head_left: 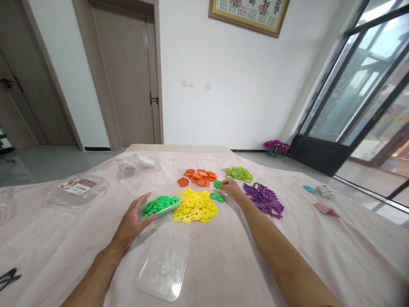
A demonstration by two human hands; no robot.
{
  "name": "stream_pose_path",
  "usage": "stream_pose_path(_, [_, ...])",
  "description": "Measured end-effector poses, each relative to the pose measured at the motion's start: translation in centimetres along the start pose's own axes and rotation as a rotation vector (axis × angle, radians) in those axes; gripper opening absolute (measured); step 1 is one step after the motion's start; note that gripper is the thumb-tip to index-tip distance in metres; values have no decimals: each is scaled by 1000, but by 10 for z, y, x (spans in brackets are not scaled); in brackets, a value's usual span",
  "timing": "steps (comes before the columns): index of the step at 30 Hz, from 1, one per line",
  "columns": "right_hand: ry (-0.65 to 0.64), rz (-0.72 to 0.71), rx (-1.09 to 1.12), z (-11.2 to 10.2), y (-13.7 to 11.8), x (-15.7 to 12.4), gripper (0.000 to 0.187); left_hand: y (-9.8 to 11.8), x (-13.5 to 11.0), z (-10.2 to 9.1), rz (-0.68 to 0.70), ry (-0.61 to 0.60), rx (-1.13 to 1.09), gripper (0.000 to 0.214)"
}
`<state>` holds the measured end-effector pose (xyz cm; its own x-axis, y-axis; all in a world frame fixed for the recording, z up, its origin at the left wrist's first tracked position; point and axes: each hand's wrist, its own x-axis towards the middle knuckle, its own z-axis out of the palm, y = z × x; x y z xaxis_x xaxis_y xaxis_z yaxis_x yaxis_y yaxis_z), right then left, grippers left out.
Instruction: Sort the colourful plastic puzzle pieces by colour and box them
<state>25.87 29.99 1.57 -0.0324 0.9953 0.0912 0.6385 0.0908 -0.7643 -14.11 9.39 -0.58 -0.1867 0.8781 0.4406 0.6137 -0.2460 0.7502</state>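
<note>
My left hand (132, 221) grips a clear plastic box (159, 205) filled with dark green snowflake pieces, tilted on the pink tablecloth. My right hand (230, 187) reaches forward with its fingers pinched on a dark green piece (217, 184); another dark green piece (217, 197) lies just beside it. Around the hands lie sorted piles: yellow pieces (195, 206), orange pieces (198, 177), light green pieces (238, 173) and purple pieces (263, 198). A clear lid (166, 260) lies flat in front of the box.
A second clear container with a label (76, 191) sits at the left, a crumpled plastic bag (136, 165) behind it. Small items (324, 192) and a pink card (325, 209) lie at the right. Black scissors (9, 277) are at the left edge.
</note>
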Motion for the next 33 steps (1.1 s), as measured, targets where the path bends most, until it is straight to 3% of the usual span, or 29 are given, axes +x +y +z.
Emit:
stream_pose_path(4, [-311,-18,-93,-20,-6,-5,38,-1,0,0,9,9,-3,70])
stream_pose_path(7, [-410,-41,-187,-21,-7,-9,49,-1,0,0,-1,9,-12,72])
stream_pose_path(13, [-428,-191,-354,-11,-10,-11,41,2,0,0,-10,8,-15,69])
stream_pose_path(25, [-331,20,55,-8,-17,-38,30,-1,0,0,-17,-5,-22,74])
stream_pose_path(29, [-315,-38,244,2,-49,-51,30,3,-1,-1,-35,-5,-57,76])
stream_pose_path(33, [-432,-134,406,32,-109,-68,35,6,-2,-1,-57,-1,-81,77])
